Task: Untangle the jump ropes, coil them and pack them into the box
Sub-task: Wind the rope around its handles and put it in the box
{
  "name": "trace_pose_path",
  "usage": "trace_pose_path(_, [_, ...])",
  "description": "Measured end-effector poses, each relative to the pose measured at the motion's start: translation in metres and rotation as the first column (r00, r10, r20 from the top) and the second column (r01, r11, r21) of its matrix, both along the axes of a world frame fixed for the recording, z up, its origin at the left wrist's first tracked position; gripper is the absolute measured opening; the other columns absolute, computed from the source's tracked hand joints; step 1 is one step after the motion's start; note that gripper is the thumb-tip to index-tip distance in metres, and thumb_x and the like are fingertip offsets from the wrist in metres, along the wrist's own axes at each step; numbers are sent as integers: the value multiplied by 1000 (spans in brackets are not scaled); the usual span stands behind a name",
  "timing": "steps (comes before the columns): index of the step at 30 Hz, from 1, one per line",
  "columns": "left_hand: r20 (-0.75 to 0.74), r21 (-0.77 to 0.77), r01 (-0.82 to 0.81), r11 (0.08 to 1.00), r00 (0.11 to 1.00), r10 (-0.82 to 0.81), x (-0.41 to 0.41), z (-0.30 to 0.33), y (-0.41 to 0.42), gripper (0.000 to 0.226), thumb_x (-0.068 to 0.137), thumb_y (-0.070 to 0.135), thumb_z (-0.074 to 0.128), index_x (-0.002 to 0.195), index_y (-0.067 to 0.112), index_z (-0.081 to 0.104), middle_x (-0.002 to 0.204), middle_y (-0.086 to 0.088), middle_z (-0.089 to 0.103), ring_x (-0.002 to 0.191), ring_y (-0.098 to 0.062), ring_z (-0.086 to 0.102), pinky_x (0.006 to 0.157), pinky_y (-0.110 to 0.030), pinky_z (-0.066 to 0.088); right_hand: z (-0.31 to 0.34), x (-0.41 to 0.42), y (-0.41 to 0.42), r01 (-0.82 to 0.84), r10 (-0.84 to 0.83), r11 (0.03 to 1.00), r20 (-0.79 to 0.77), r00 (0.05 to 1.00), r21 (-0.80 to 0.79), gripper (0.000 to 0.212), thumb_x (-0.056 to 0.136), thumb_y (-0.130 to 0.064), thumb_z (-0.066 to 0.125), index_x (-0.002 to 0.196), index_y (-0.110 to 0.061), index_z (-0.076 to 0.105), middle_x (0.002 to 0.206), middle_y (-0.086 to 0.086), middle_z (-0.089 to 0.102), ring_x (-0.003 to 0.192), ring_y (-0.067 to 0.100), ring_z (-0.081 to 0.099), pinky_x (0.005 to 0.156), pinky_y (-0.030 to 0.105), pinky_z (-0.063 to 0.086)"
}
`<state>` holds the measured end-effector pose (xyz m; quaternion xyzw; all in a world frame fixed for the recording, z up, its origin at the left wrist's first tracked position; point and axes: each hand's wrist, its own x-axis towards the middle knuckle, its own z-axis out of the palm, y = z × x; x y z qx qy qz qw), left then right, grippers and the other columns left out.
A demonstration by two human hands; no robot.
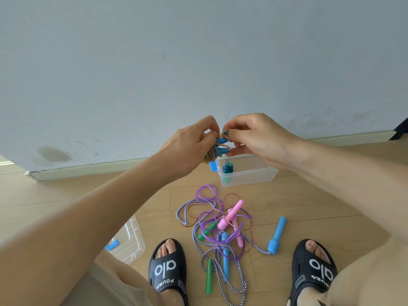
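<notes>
On the wood floor (309, 208), a box (247, 173) sits just below both hands. The left hand (194, 146) grips a coiled rope (218, 149); right hand (254, 135) fingers pinch its end, so it stays wound.

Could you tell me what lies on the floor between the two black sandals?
In the head view, the tangled jump ropes lie between the left sandal and the right sandal: purple and striped cords with pink, green and blue handles.
</notes>
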<state>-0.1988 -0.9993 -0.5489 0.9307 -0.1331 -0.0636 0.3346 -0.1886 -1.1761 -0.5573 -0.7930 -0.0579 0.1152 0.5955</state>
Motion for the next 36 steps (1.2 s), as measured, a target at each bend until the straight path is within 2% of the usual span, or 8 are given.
trace_pose_path(4, [-8,-6,9,1000,1000,-9,1,-1,1,15,100,35,36,95,35,51,84,-7,64,79,-37,60,71,-53,57,-2,1,-1,-58,72,992,-118,990,115,18,97,-2,52,90,-6,68,81,3,47,78,14,44,85,40,60])
trace_pose_path(10, [-14,-64,42,997,999,-43,2,-1,2,16,100,34,37,95,33,53,80,-6,60,77,-35,57,71,-52,57,2,0,-6,-113,176,955,-218,960,275,14,99,-4,52,94,-7,65,86,4,49,73,10,46,86,38,59])
trace_pose_path(16, [-26,-126,79,989,996,-83,3,0,4,18,103,30,38,96,30,54,72,1,55,60,-18,53,69,-43,53,4,-3,-7,-117,206,934,-241,948,338,13,99,-6,52,96,-8,65,87,3,51,75,11,46,88,40,58])
trace_pose_path(22, [-23,-126,106,986,994,-109,2,-2,6,17,104,35,39,95,31,53,69,3,53,62,-17,50,71,-46,54,6,-5,-12,-137,240,933,-293,925,331,15,98,-10,56,94,-8,70,81,-4,59,73,9,48,90,41,57])
trace_pose_path(26, [5,-115,77,990,997,-77,4,-2,5,16,103,36,38,97,31,52,77,-4,61,63,-19,52,73,-48,55,3,-4,-5,-24,140,930,-294,945,366,13,95,-10,61,84,-9,68,86,6,54,75,15,48,80,36,58])
trace_pose_path(28, [18,-111,63,992,998,-61,4,-2,3,16,103,36,37,97,32,51,80,-6,63,68,-27,56,74,-50,55,1,-3,-2,27,70,944,-278,958,330,8,93,-14,64,88,-9,64,93,11,54,82,20,51,78,36,58])
trace_pose_path(31, [44,-133,33,991,999,-27,5,0,1,15,102,35,38,95,31,51,83,-6,67,75,-29,61,75,-50,54,-1,0,-2,103,-64,977,-202,977,188,23,88,-26,74,95,-10,59,94,8,57,79,18,55,79,38,61])
trace_pose_path(36, [73,-130,7,991,997,2,8,-2,0,15,101,36,39,96,31,52,82,-2,68,77,-28,62,76,-51,54,-3,-3,0,158,-160,987,-34,987,-42,30,86,-43,72,87,-14,66,71,-4,55,65,13,54,70,31,57])
